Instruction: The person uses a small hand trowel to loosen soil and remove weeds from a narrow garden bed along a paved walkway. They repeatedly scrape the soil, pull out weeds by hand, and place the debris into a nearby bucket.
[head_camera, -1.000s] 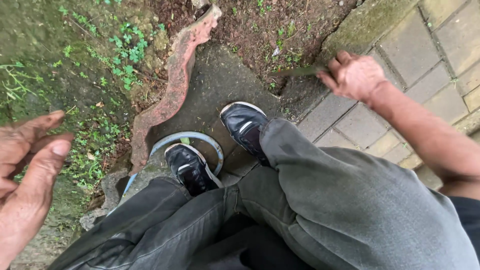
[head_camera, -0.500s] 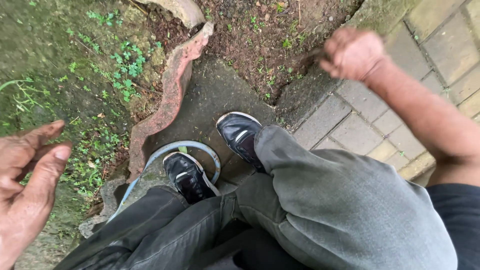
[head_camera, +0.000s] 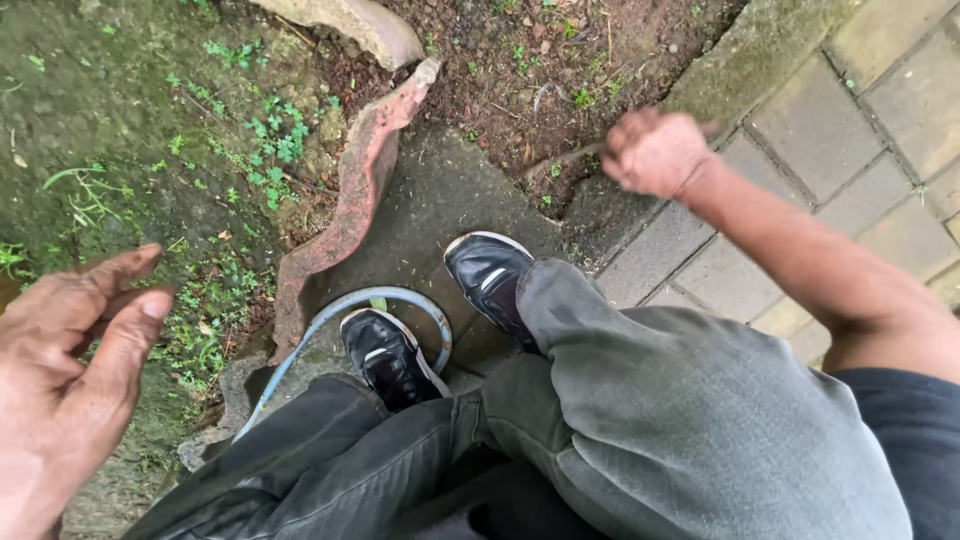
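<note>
Looking down from the head view, the person is squatting with both black shoes on a concrete slab (head_camera: 430, 200); the rest is placed from that slab. The right hand (head_camera: 655, 152) is hovering past the slab's far right corner, over bare soil (head_camera: 520, 60), and is closing into a fist around a thin brown stick (head_camera: 560, 160). The stick is blurred, so what kind of tool or twig it is cannot be told. Its free end is pointing left, toward the slab's far edge, lying low over the soil.

The left hand (head_camera: 70, 370) is hanging well to the left of the slab, over mossy ground (head_camera: 110, 110) with small weeds. It is spreading open, fingers loosely extended, gripping nothing and touching nothing.

A curved red edging tile (head_camera: 345, 215) is running along the slab's left side, and a pale stone (head_camera: 355, 22) is lying beyond its far end. A grey hose (head_camera: 400, 300) is looping across the slab's near part, just around the left shoe (head_camera: 385, 355). The right shoe (head_camera: 490, 275) is resting nearer the slab's right edge, where grey pavers (head_camera: 820, 130) are beginning.
</note>
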